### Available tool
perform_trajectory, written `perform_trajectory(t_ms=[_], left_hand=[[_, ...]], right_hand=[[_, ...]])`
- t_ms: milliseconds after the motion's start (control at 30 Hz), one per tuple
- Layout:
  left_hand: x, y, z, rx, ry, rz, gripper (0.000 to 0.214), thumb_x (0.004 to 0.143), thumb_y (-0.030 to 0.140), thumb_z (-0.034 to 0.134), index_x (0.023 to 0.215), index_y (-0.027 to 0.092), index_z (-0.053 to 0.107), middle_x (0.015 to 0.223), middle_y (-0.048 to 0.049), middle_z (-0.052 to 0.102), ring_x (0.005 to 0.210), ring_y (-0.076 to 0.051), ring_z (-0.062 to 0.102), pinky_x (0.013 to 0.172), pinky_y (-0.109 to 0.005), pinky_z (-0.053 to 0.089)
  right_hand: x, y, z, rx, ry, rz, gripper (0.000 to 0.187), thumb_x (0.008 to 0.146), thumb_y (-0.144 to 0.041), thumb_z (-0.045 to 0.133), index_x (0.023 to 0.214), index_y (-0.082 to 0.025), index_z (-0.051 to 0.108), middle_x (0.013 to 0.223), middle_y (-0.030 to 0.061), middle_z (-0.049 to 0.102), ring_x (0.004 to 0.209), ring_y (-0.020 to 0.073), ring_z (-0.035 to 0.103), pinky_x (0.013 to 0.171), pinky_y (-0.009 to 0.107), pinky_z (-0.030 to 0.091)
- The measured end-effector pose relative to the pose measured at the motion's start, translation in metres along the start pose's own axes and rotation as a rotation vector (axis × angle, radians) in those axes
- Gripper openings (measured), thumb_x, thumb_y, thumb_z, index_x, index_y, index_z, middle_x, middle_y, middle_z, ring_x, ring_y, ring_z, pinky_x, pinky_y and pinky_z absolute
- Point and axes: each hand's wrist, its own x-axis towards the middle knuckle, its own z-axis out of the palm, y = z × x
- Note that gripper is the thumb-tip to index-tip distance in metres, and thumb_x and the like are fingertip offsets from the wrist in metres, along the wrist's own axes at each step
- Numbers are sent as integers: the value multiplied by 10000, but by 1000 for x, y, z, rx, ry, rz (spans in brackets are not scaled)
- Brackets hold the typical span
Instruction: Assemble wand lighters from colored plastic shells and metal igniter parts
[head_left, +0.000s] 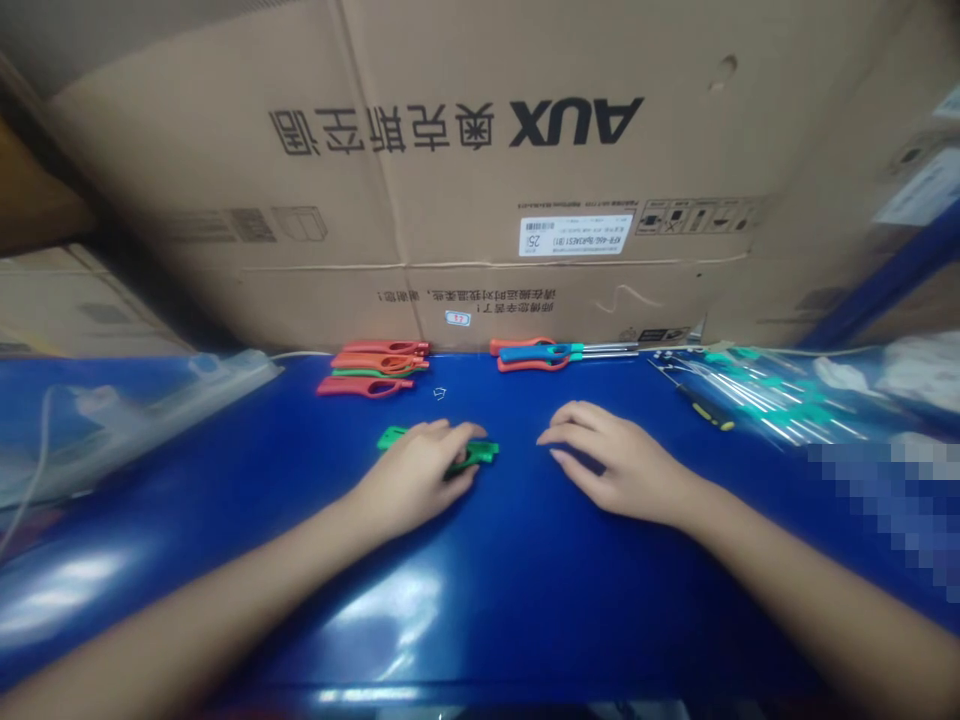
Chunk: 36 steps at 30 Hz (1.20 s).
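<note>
My left hand [420, 465] is closed on a green lighter handle [480, 455], which lies low over the blue table. Its front end shows past my fingers, its rear end behind the knuckles, and my palm hides the middle. To the right, my right hand [607, 455] hovers with curved fingers apart and nothing in them. Behind my left hand lies a stack of lighter handles [367, 386], red, orange and green, without metal tubes. Farther right, several lighters with metal tubes [532, 354], orange and blue, lie together against the cardboard.
A screwdriver [711, 414] with a black and yellow handle lies beside a clear bag of metal tubes with green ends [780, 400]. On the left is a clear plastic bag [187, 410]. A large cardboard box [450, 210] walls off the back of the blue table [510, 600].
</note>
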Motion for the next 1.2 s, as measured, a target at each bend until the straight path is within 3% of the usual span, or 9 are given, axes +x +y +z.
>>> perform_trajectory(t_ms=[233, 367, 567, 733, 867, 1200], left_hand=[[-6, 20, 11, -188, -33, 177, 550, 942, 247, 597, 1460, 266, 413, 1042, -68, 678, 968, -240, 619, 860, -387, 478], [-9, 22, 11, -282, -54, 190, 696, 933, 233, 612, 1545, 301, 286, 1181, -80, 668, 1064, -249, 615, 948, -422, 490], [-9, 19, 11, -311, -43, 295, 645, 957, 201, 559, 1543, 295, 308, 1355, -91, 603, 1242, -239, 555, 1069, -421, 467], [1, -3, 15, -258, 128, 145, 576, 926, 344, 651, 1462, 273, 453, 1378, -113, 593, 1282, -289, 522, 1104, -510, 432], [6, -19, 25, -406, 151, 41, 561, 865, 400, 734, 1375, 274, 539, 1320, -80, 641, 1207, -260, 601, 1062, -458, 491], [8, -16, 28, -484, 209, 33, 593, 822, 333, 782, 1365, 274, 551, 1237, -65, 652, 1105, -213, 647, 1016, -402, 529]], right_hand=[[5, -12, 16, 99, -199, -94, 307, 978, -316, 575, 1277, -249, 604, 1277, 96, 583, 1163, 231, 532, 1009, 414, 450], [5, -9, 20, 96, -253, -92, 240, 986, -333, 567, 1198, -250, 641, 1230, 85, 599, 1126, 231, 535, 976, 409, 447], [5, -1, 12, 74, -273, -72, 124, 964, -310, 601, 1024, -211, 646, 1128, 61, 632, 1042, 209, 559, 933, 374, 424], [3, 10, 0, 57, -286, -29, 220, 929, -409, 657, 879, -198, 617, 1003, 45, 658, 952, 197, 578, 898, 366, 418], [1, 16, -5, 47, -275, -19, 230, 910, -420, 681, 881, -200, 622, 980, 54, 670, 924, 199, 582, 853, 349, 428], [2, 14, -5, -43, -263, 9, 291, 884, -469, 702, 858, -200, 594, 897, 27, 660, 831, 183, 578, 768, 312, 412]])
